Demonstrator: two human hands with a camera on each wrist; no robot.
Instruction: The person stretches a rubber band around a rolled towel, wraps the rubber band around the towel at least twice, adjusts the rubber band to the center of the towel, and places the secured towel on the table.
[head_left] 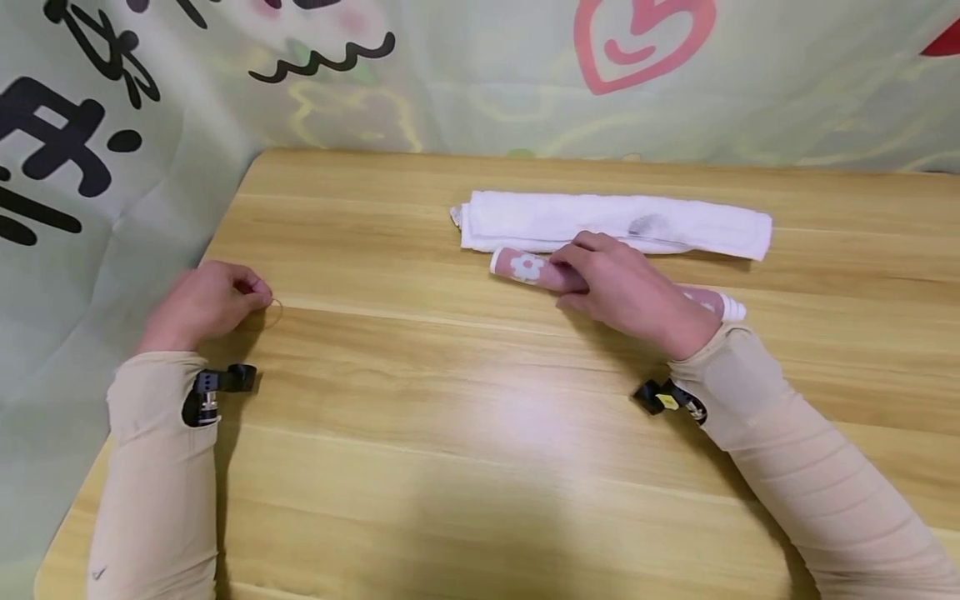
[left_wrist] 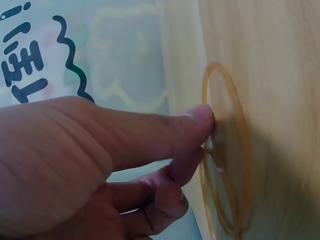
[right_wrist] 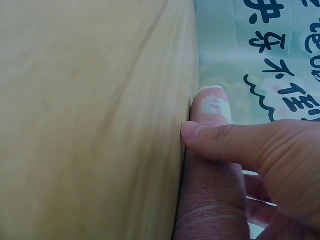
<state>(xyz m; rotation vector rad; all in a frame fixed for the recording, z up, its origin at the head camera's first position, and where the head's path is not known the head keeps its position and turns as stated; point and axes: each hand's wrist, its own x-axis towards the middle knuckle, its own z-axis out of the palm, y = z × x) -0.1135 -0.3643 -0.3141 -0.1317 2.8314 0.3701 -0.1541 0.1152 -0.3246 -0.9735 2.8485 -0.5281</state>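
Note:
Between thumb and fingertips my left hand [head_left: 213, 302] pinches a thin tan rubber band [left_wrist: 242, 135], just above the left part of the table. The band hangs in loose loops in the left wrist view. My right hand [head_left: 626, 287] grips a rolled pink towel [head_left: 525, 267] with a white flower pattern, thumb on the near side and fingers over the top. The roll's middle is hidden under the hand; its white-edged ends show on both sides. Right behind it lies a folded white towel [head_left: 540, 218] with a small grey patch.
The wooden table [head_left: 360, 375] stretches under both arms, its left edge slanting beside the left hand. A pale printed cloth [head_left: 465, 92] with black characters and a pink heart hangs behind and to the left. Small cameras sit on both wrists.

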